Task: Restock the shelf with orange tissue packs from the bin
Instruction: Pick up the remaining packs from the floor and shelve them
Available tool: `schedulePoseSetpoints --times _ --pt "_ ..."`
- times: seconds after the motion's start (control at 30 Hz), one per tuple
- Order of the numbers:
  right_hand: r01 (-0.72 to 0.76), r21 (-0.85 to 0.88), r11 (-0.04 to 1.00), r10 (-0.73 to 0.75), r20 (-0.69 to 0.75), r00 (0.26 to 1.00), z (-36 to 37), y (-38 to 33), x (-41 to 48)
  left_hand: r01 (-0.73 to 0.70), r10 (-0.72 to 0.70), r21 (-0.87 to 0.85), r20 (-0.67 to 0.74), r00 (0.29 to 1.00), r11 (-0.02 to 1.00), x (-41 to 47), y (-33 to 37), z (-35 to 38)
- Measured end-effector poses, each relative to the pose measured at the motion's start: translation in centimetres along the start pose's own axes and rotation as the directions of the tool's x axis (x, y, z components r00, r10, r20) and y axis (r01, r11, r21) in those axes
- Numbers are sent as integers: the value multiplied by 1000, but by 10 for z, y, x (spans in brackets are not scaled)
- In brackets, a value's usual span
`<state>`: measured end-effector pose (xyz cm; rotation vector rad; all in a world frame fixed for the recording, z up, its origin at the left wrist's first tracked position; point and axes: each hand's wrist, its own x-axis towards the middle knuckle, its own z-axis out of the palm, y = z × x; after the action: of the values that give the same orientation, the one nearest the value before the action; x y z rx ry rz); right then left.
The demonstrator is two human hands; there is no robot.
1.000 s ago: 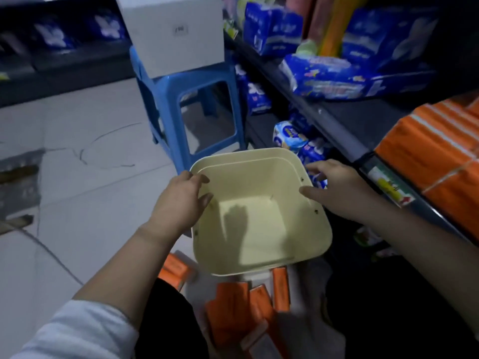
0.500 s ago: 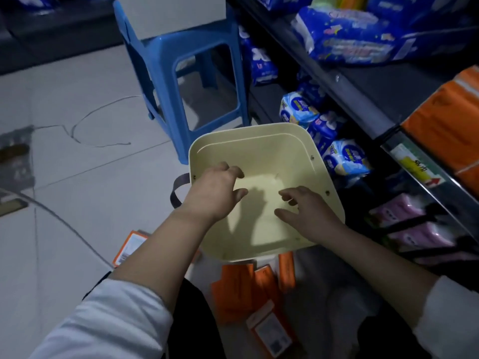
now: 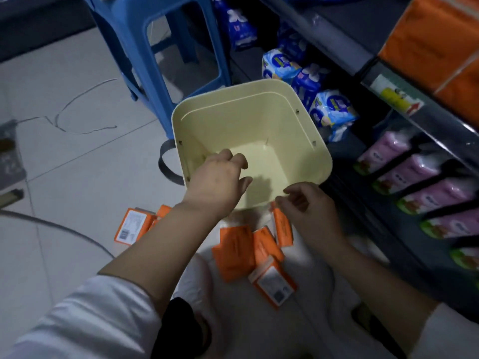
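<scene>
The cream bin [image 3: 259, 120] is seen upright on the tiled floor [image 3: 64, 177], empty inside; no pack is left in it. A sec ago it was held at both side rims, one hand per side. Half a sec ago the right hand had already been taken off the right rim and brought inward. Now the right hand [image 3: 308, 211] is found clear of the bin, just past its near rim, fingers loosely curled w/ nothing held. The left hand [image 3: 217, 182] is laid over the near-left corner of the rim, fingers bent down into the bin. Whether the rim is gripped or merely covered can't be told, as it is hidden under the hand.

The orange tissue packs [image 3: 233, 251] are scattered on the floor at the near side of the bin, approx. between the forearms, w/ one more pack [image 3: 132, 225] off to the left. The right hand is placed just above the nearest of them; contact can't be made out.

For the task: the bin is prob. done with, i.e. emptied & set down, and picking from the floor pile is judged to be the step now opening. The shelf [image 3: 344, 24] w/ the orange stack [image 3: 435, 42] is at upper right, well apart from the pile, so each pack has to be lifted up & across.
</scene>
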<state>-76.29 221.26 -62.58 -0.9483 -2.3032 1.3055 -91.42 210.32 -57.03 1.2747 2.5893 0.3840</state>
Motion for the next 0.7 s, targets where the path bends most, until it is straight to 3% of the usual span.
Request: schedulePoseSetpoints --times 0.1,0.2,0.43,0.63,0.7 --pt "-40 19 999 41 -85 996 1 20 -36 4 -4 -45 -2 1000 999 -41 8 16" --pt "-193 -37 981 188 -106 976 1 45 -69 18 -26 -127 -63 998 992 -84 5 33" --pt "-462 -165 872 478 75 875 -10 83 -83 208 -197 -220 68 978 953 -130 -13 76" --pt "-487 -272 830 531 116 840 7 102 -42 317 -318 -267 37 947 910 -108 -24 93" --pt "-515 -260 817 555 111 824 14 108 -31 424 -430 -376 71 900 824 -94 -23 93"
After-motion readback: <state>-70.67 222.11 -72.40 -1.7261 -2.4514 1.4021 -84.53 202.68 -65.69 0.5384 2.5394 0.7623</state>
